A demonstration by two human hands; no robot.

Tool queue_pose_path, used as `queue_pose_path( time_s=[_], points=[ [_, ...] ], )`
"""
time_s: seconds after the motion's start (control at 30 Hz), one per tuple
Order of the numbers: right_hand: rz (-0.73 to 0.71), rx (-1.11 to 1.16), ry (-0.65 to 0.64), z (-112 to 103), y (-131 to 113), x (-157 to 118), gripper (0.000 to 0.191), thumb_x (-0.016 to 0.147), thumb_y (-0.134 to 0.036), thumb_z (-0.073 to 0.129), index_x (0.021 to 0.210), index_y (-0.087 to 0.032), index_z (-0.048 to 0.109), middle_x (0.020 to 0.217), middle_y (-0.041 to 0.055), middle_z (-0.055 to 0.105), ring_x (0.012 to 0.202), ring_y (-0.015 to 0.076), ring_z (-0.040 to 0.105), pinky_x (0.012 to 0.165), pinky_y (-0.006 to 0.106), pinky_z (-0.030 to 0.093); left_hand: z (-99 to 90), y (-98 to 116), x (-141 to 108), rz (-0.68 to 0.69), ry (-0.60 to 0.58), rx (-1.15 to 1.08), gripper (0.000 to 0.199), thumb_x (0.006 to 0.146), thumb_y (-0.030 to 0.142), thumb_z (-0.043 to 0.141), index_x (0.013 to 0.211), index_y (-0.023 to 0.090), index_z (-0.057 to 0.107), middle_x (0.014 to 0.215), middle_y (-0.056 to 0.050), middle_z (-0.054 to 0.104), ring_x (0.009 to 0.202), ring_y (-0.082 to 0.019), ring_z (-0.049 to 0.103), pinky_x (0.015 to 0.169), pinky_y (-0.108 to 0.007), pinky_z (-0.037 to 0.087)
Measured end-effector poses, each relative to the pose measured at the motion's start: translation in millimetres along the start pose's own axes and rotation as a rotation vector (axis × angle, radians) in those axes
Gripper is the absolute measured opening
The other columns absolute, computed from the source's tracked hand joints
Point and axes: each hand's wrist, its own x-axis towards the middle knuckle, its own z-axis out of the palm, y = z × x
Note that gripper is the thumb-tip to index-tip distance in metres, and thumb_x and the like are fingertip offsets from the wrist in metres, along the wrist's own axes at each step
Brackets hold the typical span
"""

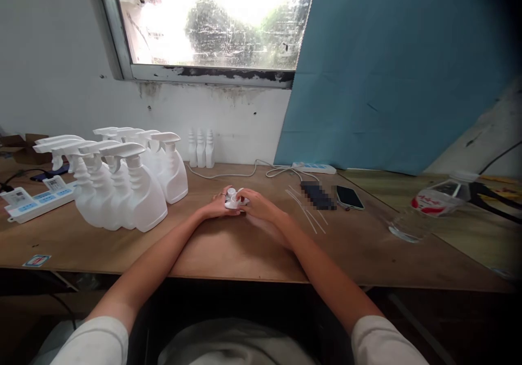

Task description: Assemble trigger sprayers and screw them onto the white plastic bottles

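Both hands meet at a small white trigger spray head (231,204) just above the middle of the table. My left hand (212,207), with a ring on one finger, is closed around its left side. My right hand (260,206) pinches it from the right, and the fingers hide part of it. To the left stands a tight group of white spray bottles (149,202), each with a trigger head fitted. Several thin translucent dip tubes (304,210) lie on the table to the right of my right hand.
Three white bottles without trigger heads (201,150) stand against the wall. Power strips lie at the left (44,199) and back (314,167), with a white cable along the wall. A phone (349,197), a blurred dark object (318,195) and a clear plastic bottle (432,207) are at right.
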Motion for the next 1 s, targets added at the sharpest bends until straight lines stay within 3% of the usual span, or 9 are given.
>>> queue_pose_path(
  time_s=[0.07, 0.17, 0.27, 0.4, 0.5, 0.67, 0.83, 1.0],
  points=[
    [0.004, 0.011, 0.001, -2.1, -0.9, -0.8, 0.018, 0.080, -0.016, 0.065, 0.097, -0.018, 0.059, 0.099, 0.0047, 0.060, 0.084, 0.0164, 0.057, 0.078, 0.029, 0.045, -0.4, -0.1, 0.3, 0.004, -0.005, 0.008, 0.118, 0.060, 0.067, 0.073, 0.152, 0.021, 0.017, 0.144, -0.016, 0.045, 0.138, -0.037, 0.035, 0.113, -0.050, 0.029],
    [-0.040, 0.034, -0.028, -5.1, -1.8, -1.2, 0.013, 0.080, -0.018, 0.066, 0.092, -0.019, 0.060, 0.109, 0.0065, 0.057, 0.088, 0.0159, 0.057, 0.081, 0.029, 0.046, -1.4, 0.5, 0.2, 0.019, -0.024, 0.017, 0.117, 0.060, 0.066, 0.073, 0.153, 0.020, 0.017, 0.147, -0.017, 0.041, 0.140, -0.038, 0.033, 0.114, -0.051, 0.028],
    [-0.062, 0.060, -0.036, -6.3, -2.2, -1.4, 0.007, 0.085, -0.024, 0.063, 0.086, -0.018, 0.061, 0.111, 0.0081, 0.056, 0.090, 0.0161, 0.058, 0.083, 0.030, 0.046, -2.3, 0.5, 0.3, 0.015, -0.047, 0.010, 0.120, 0.058, 0.065, 0.075, 0.153, 0.020, 0.017, 0.149, -0.017, 0.038, 0.140, -0.038, 0.031, 0.114, -0.051, 0.028],
    [-0.052, 0.071, -0.040, -5.6, -4.0, -1.7, 0.012, 0.089, -0.030, 0.058, 0.090, -0.018, 0.062, 0.111, 0.0091, 0.057, 0.091, 0.0169, 0.059, 0.084, 0.031, 0.046, -2.1, -1.0, 0.6, 0.002, -0.058, -0.005, 0.123, 0.056, 0.066, 0.076, 0.153, 0.022, 0.015, 0.150, -0.016, 0.036, 0.142, -0.038, 0.029, 0.115, -0.050, 0.026],
    [-0.020, 0.035, -0.072, -4.2, -8.0, -1.9, 0.013, 0.086, -0.028, 0.062, 0.094, -0.018, 0.062, 0.106, 0.0085, 0.059, 0.090, 0.0186, 0.058, 0.082, 0.032, 0.047, -0.3, -2.0, 0.6, 0.003, -0.053, 0.002, 0.123, 0.057, 0.066, 0.075, 0.154, 0.023, 0.013, 0.150, -0.016, 0.036, 0.142, -0.037, 0.028, 0.116, -0.050, 0.024],
    [-0.037, 0.008, -0.060, -4.4, -17.0, -2.8, 0.018, 0.085, -0.023, 0.061, 0.102, -0.019, 0.065, 0.112, 0.0102, 0.061, 0.105, 0.0235, 0.057, 0.093, 0.038, 0.045, 2.3, -2.8, 0.6, 0.035, -0.025, 0.037, 0.124, 0.056, 0.066, 0.076, 0.153, 0.019, 0.014, 0.151, -0.018, 0.034, 0.142, -0.039, 0.028, 0.116, -0.052, 0.021],
    [0.005, 0.114, -0.042, -5.2, -23.0, -0.2, 0.038, 0.092, -0.025, 0.050, 0.129, -0.025, 0.052, 0.104, 0.0055, 0.066, 0.089, 0.0180, 0.061, 0.086, 0.034, 0.048, 3.0, -2.3, 1.9, 0.065, -0.031, 0.078, 0.116, 0.059, 0.066, 0.074, 0.151, 0.021, 0.021, 0.153, -0.015, 0.033, 0.142, -0.038, 0.028, 0.119, -0.049, 0.019],
    [0.070, 0.144, 0.045, 3.6, -17.4, 5.0, 0.044, 0.088, -0.019, 0.051, 0.131, -0.024, 0.045, 0.113, 0.0060, 0.062, 0.080, 0.0142, 0.061, 0.082, 0.033, 0.050, 2.7, -1.5, 2.3, 0.032, -0.011, 0.046, 0.117, 0.056, 0.066, 0.076, 0.151, 0.023, 0.021, 0.148, -0.015, 0.041, 0.141, -0.037, 0.030, 0.117, -0.050, 0.022]
  ],
)
